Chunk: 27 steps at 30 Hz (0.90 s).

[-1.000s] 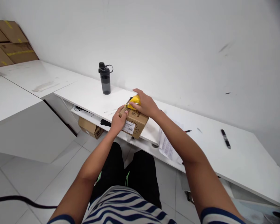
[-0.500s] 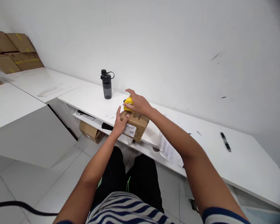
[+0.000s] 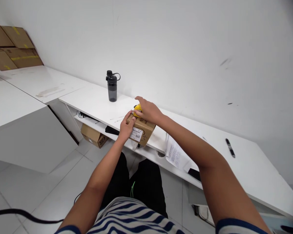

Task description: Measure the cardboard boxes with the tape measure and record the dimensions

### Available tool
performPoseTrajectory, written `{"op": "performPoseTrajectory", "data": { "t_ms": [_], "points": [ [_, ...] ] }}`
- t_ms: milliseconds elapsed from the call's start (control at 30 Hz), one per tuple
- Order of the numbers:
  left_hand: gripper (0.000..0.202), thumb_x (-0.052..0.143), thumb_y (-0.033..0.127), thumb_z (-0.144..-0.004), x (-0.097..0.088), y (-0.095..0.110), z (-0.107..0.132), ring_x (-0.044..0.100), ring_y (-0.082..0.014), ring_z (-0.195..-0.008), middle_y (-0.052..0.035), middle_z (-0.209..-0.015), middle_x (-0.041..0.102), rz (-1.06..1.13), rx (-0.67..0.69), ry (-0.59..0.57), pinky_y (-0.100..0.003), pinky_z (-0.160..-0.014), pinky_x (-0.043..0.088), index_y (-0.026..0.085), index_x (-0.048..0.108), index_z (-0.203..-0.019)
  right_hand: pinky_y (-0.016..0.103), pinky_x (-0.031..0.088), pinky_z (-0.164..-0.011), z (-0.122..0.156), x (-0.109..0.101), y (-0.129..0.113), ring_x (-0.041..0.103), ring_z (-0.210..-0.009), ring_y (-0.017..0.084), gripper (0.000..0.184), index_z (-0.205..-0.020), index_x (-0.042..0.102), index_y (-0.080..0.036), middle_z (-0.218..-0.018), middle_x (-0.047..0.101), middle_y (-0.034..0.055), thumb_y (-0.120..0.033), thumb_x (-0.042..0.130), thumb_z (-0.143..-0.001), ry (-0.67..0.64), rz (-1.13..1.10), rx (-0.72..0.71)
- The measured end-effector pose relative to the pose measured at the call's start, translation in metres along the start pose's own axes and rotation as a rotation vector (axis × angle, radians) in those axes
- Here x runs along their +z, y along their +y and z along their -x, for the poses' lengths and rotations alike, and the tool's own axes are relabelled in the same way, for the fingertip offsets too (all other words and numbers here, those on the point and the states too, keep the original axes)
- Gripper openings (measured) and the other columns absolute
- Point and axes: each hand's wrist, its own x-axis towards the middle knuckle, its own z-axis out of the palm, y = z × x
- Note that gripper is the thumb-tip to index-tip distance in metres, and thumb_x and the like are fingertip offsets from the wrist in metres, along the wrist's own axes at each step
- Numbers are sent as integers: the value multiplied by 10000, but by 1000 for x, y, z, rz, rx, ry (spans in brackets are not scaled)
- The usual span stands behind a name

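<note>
A small brown cardboard box sits tilted at the front edge of the white desk, its white label facing me. My left hand is closed on the box's left end, with the thumb on top. Its fingertips reach up close to the front of a yellow tape measure; whether they pinch the tape's end I cannot make out. My right hand grips the tape measure just above the box's top, one finger raised. That hand hides part of the tape measure.
A dark water bottle stands behind the box near the wall. On the right lie papers and a black marker. Another cardboard box is below the shelf. Stacked boxes are at far left.
My left fingers have drawn in from spread to closed, near the tape measure's front. The tape measure has come slightly lower and right with my right hand. The view has shifted a little.
</note>
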Motion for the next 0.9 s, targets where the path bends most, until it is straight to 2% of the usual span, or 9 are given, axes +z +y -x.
{"op": "performPoseTrajectory", "data": {
  "t_ms": [100, 233, 333, 433, 567, 733, 900],
  "points": [
    [410, 558, 361, -877, -5, -1, -1, 578, -229, -1212, -43, -1315, 641, -121, 71, -8, -360, -1067, 426, 234, 640, -1258, 359, 491, -717, 26, -16, 12, 655, -889, 288, 601, -1388, 392, -165, -1099, 681, 143, -429, 523, -865, -39, -28, 53],
    [408, 516, 372, -887, -15, -1, -6, 633, -221, -1054, -22, -1216, 681, -300, 140, -56, -360, -962, 482, 269, 628, -1265, 364, 500, -687, 67, -35, 31, 664, -833, 279, 606, -1374, 418, -199, -1053, 693, 112, -485, 536, -853, -54, -39, 131],
    [417, 500, 381, -887, -18, 1, -9, 642, -210, -931, -17, -1126, 701, -386, 149, -100, -348, -887, 499, 277, 618, -1273, 365, 506, -679, 94, -41, 40, 667, -830, 277, 617, -1378, 412, -209, -1050, 696, 104, -502, 541, -851, -23, -35, 209],
    [425, 477, 392, -894, -18, 4, -11, 637, -209, -910, -20, -1120, 700, -405, 161, -109, -338, -863, 494, 270, 613, -1278, 367, 510, -690, 110, -40, 42, 673, -846, 276, 623, -1381, 410, -214, -1086, 691, 109, -515, 544, -851, 11, -37, 251],
    [438, 474, 402, -894, -17, 4, -12, 635, -217, -940, -26, -1148, 694, -395, 153, -96, -337, -867, 489, 259, 610, -1284, 362, 504, -674, 112, -36, 43, 672, -815, 269, 657, -1413, 374, -209, -1088, 695, 99, -527, 519, -857, 38, -49, 279],
    [447, 470, 415, -900, -16, 3, -12, 636, -229, -983, -37, -1161, 690, -388, 140, -84, -352, -894, 486, 258, 601, -1297, 347, 488, -635, 95, -32, 40, 666, -752, 257, 719, -1462, 321, -202, -1081, 700, 86, -541, 500, -854, 109, -45, 290],
    [447, 463, 424, -905, -16, 4, -10, 627, -244, -1069, -46, -1224, 669, -369, 153, -78, -375, -948, 474, 256, 592, -1300, 339, 491, -681, 61, -18, 23, 670, -910, 286, 694, -1480, 333, -209, -1135, 699, 95, -520, 497, -881, 115, 3, 203]
  ]
}}
